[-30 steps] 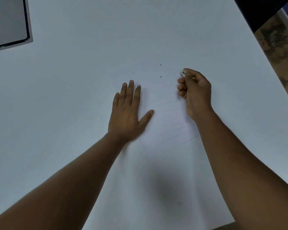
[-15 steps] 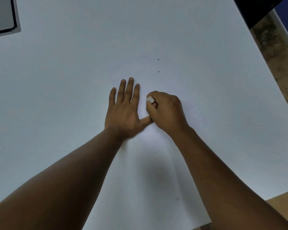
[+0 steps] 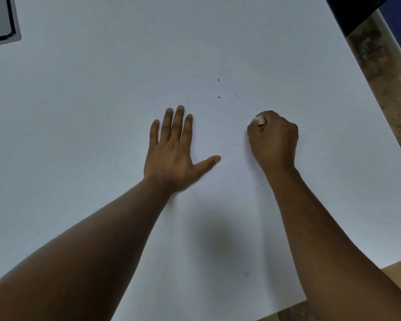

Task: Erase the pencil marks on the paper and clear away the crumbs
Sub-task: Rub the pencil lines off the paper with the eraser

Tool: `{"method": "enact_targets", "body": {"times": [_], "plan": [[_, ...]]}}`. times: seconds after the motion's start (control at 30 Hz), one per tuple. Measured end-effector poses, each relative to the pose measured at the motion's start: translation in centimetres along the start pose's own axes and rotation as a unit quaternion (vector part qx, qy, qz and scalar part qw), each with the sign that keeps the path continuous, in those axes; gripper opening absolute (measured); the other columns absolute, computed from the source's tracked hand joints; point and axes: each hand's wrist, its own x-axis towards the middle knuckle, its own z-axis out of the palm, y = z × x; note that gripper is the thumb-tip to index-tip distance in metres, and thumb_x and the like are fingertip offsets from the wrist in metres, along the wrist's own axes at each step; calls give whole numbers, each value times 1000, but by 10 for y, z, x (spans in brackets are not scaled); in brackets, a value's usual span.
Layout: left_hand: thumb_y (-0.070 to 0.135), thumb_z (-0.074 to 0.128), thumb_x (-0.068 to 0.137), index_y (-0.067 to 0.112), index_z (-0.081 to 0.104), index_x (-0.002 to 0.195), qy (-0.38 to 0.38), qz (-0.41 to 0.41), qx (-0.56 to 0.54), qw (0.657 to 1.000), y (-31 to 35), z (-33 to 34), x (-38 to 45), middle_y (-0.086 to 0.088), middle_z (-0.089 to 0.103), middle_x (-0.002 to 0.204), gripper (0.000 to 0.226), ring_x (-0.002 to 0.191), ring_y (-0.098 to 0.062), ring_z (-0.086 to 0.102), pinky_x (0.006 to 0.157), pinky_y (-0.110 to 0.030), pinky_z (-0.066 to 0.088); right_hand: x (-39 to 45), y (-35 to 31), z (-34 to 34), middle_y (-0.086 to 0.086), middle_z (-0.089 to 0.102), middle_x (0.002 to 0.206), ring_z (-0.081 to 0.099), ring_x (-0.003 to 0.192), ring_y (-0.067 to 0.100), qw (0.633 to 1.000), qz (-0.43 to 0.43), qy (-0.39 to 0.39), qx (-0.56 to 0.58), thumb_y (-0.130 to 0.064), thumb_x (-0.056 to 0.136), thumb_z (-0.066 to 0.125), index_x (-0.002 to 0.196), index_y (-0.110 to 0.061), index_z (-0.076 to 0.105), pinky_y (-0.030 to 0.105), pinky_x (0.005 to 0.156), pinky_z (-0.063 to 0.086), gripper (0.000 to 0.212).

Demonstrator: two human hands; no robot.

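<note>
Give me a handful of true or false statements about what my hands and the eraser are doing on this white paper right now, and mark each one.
1. The left hand lies flat, palm down, fingers spread on the white sheet of paper. True.
2. The right hand is open and empty. False: it is closed in a fist around a small white eraser.
3. Faint pencil lines remain on the paper between the two hands. True.
4. The small dark crumbs sit under the left palm. False: they lie in the open, beyond both hands.
5. A grey flat device sits at the far left corner. True.
</note>
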Motion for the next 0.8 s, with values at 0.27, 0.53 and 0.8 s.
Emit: {"method": "enact_targets", "body": {"times": [0.27,0.53,0.8], "plan": [[89,11,86,13,2,165,11,17,14,1000,-2,2,0,-9,-10,172,110,158,-26,-15,128,-53,-2,-30,-53,25,6,67,69,63,63,27,981,-147,-116,56,-22,88,56,90,-8,66,38,61,53,17],[92,14,87,16,-3,165,0,1,7,1000,0,-1,1,-4,-15,172,110,157,-22,-21,127,-52,-3,22,-5,6,8,66,71,62,65,29,996,-84,-38,-13,-16,90,54,86,-6,65,30,60,47,15],[91,17,88,15,1,165,16,6,11,1000,-1,3,1,-6,-11,173,110,158,-24,-15,128,-53,-1,-3,-42,23,5,64,64,59,57,27,972,-214,-93,18,-18,89,54,89,-9,67,30,55,45,16]]}}
